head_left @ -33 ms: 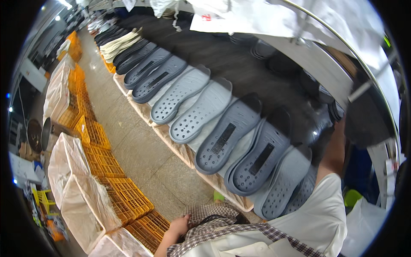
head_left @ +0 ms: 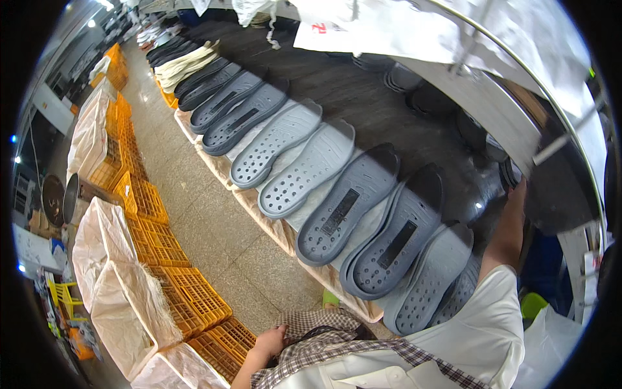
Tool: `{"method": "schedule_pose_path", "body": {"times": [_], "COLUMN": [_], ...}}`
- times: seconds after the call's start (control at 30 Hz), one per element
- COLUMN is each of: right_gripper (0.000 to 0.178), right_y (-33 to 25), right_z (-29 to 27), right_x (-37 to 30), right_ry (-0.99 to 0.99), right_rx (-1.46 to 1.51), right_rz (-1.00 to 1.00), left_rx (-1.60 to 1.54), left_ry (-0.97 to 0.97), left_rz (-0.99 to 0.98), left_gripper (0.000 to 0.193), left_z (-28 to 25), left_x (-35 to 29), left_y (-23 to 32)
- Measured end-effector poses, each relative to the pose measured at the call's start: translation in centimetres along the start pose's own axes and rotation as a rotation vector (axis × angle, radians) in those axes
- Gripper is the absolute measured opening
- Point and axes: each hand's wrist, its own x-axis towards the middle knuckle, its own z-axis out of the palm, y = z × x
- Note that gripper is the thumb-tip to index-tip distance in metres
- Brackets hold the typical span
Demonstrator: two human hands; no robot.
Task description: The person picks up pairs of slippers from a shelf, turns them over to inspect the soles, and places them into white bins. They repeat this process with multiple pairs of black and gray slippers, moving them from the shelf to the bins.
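Observation:
My left hand (head_left: 271,341) is closed in a fist beside the checked apron at my waist; whatever lies inside it is hidden. Stretched far out to the right, my right hand (head_left: 516,189) touches or nearly touches some dark shoe soles (head_left: 508,174) under the machine's cover, its fingers not clearly visible. Between my arms a long row of shoe soles lies along the belt's near edge. Closest is a grey sole with holes (head_left: 424,285); beside it are dark grey soles (head_left: 392,249) with black inset strips. Farther along come light grey soles (head_left: 304,172).
Dark belt surface (head_left: 337,84) runs behind the soles. White sheeting (head_left: 389,32) and a curved metal rail (head_left: 512,48) hang over it at right. Yellow crates (head_left: 194,295) with pale cloth (head_left: 120,272) line the left, across the speckled floor (head_left: 214,227).
The view has shifted very slightly. My right hand stays at the dark soles on the right, and my left hand remains closed by the apron.

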Motion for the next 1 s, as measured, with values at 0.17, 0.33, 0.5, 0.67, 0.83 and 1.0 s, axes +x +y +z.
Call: {"method": "schedule_pose_path", "body": {"times": [0.17,0.33,0.5,0.67,0.83,1.0], "right_gripper": [0.044,0.028,0.013,0.008,0.02,0.062], "right_y": [1.1,0.7,-3.2,-4.1,-5.2,-3.9], "right_z": [-0.3,-4.1,-6.0,-10.2,-20.8,-27.6], "right_x": [4.5,4.2,-6.3,-27.2,-49.9,-67.8], "right_ry": [-0.041,-0.502,-0.783,-0.656,-1.103,-1.459], "right_rx": [0.097,0.281,0.505,0.609,0.537,0.183], "right_rz": [0.079,0.298,0.227,0.088,0.365,0.719], "left_rx": [-0.012,-0.057,-0.03,-0.055,-0.155,-0.702], "left_ry": [-0.03,0.077,0.134,0.263,0.484,0.571], "left_rz": [-0.016,0.061,0.143,0.194,0.306,0.741], "left_gripper": [0.054,0.046,0.045,0.049,0.056,0.064], "left_z": [-0.2,0.6,0.5,-1.1,-5.3,-12.1], "left_x": [0.5,0.5,0.5,-0.5,-3.5,-8.6], "left_y": [0.0,-1.2,-3.8,-7.9,-11.4,-9.3]}}
